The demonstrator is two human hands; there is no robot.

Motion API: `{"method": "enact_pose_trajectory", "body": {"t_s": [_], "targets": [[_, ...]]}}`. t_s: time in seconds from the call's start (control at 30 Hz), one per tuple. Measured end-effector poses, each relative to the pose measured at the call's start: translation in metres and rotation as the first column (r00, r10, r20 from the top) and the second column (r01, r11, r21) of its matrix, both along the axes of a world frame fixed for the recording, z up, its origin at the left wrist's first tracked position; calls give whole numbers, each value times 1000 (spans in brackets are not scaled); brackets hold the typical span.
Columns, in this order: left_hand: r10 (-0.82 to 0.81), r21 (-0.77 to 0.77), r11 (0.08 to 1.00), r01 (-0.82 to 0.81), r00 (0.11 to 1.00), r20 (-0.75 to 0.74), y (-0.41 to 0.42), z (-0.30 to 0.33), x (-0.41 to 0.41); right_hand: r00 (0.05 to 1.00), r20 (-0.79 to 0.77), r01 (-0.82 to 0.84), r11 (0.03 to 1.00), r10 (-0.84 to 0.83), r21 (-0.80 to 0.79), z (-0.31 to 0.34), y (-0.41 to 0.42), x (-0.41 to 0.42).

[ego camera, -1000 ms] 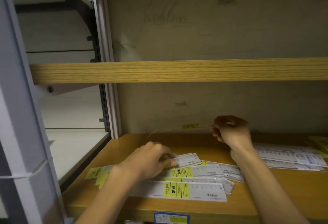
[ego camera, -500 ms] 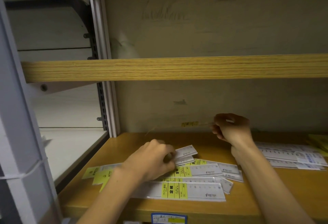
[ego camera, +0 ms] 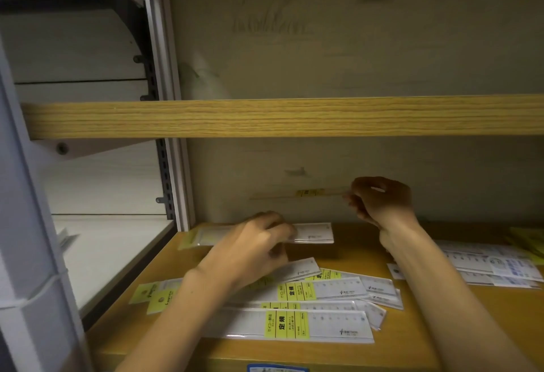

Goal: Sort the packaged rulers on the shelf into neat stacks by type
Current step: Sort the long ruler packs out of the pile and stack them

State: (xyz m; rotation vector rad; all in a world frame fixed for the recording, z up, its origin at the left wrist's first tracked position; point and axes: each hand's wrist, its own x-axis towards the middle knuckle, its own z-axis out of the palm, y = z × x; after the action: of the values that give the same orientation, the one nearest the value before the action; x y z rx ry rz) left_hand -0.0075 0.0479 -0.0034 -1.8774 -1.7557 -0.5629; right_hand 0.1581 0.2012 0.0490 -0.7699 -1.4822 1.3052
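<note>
Several packaged rulers with yellow labels (ego camera: 294, 324) lie fanned out in a loose pile on the wooden shelf (ego camera: 412, 351). My left hand (ego camera: 253, 251) grips one packaged ruler (ego camera: 312, 232) and holds it lifted above the pile, toward the back left of the shelf. My right hand (ego camera: 379, 204) is raised near the back wall and pinches the end of a thin clear ruler (ego camera: 306, 194) held edge-on, pointing left. A second group of packaged rulers with blue print (ego camera: 500, 268) lies at the right.
A wooden upper shelf board (ego camera: 282, 117) crosses the view above my hands. A metal upright (ego camera: 164, 136) and a white side shelf (ego camera: 112, 254) stand at the left. Yellow packets (ego camera: 530, 239) sit at the far right edge.
My left hand has picked one packaged ruler out of the pile and lifted it up and back. My right hand keeps holding its thin ruler in about the same place.
</note>
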Motion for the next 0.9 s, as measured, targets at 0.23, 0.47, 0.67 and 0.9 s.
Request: {"method": "enact_pose_trajectory", "body": {"t_s": [0.23, 0.47, 0.67, 0.9], "targets": [[84, 145, 985, -90, 995, 44, -1, -6, -21, 1000, -21, 8, 999, -9, -38, -21, 9, -25], [115, 328, 937, -120, 993, 36, -4, -16, -20, 998, 63, -2, 995, 8, -95, -49, 16, -34], [167, 354, 910, -217, 972, 167, -8, -20, -26, 990, 132, -31, 998, 39, -59, -58, 19, -37], [232, 429, 834, -348, 926, 299, -13, -21, -32, 935, 335, 56, 983, -113, 174, -68, 28, -38]]}}
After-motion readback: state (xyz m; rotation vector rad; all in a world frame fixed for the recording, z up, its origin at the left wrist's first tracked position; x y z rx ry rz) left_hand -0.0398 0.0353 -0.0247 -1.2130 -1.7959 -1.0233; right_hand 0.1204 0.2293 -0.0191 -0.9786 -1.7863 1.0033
